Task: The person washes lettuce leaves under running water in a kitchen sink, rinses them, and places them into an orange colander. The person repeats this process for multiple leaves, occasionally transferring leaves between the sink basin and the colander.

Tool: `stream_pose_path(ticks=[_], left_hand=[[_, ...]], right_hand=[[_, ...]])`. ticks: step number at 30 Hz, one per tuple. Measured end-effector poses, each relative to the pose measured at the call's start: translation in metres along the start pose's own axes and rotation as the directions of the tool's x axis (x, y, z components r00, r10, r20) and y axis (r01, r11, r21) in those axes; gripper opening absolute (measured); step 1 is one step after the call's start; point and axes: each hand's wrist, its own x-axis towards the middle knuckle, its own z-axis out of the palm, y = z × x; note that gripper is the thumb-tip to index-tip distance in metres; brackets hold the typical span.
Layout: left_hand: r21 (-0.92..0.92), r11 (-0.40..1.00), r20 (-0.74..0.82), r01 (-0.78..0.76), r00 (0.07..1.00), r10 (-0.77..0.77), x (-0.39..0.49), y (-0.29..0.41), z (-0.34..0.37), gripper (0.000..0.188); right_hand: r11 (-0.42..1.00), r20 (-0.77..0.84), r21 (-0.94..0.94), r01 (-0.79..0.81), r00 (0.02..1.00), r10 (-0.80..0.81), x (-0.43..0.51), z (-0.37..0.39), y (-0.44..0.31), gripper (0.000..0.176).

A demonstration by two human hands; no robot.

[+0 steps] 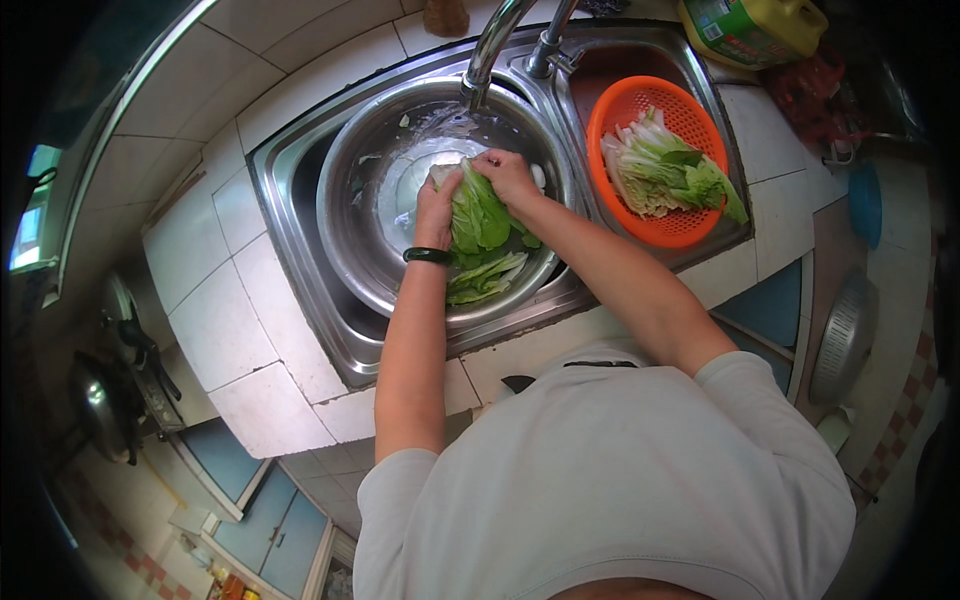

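Observation:
My left hand (437, 210), with a dark bangle at its wrist, grips a green cabbage leaf (480, 214) along its left side. My right hand (510, 178) pinches the same leaf near its pale stem end. Both hands are over a large stainless steel basin (352, 262) that holds water and stands in the left sink bowl. More cabbage leaves (487, 279) lie in the basin at its near side. An orange plastic colander (596, 169) sits over the right sink bowl, with several cabbage leaves (667, 169) heaped in it.
A chrome faucet (487, 56) arches over the basin's far rim. At the back right stands a yellow plastic jug (750, 34) with a green label. White tiled counter (225, 322) surrounds the sink. Pans (105, 397) are at the far left, and a metal strainer (844, 337) is at the right.

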Motion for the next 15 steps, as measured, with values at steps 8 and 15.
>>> stream_pose_path(ticks=[8,15], left_hand=[[0.206,0.973,-0.027,-0.103,0.993,0.111,-0.0008,0.0018,-0.0035,0.03],[0.132,0.988,0.116,-0.085,0.991,0.07,-0.0008,0.007,-0.0048,0.03]], right_hand=[[0.882,0.062,-0.348,0.319,0.946,-0.317,-0.0047,-0.0013,-0.0013,0.017],[0.96,0.129,-0.227,0.164,0.982,-0.137,-0.0028,-0.0072,-0.0056,0.019]])
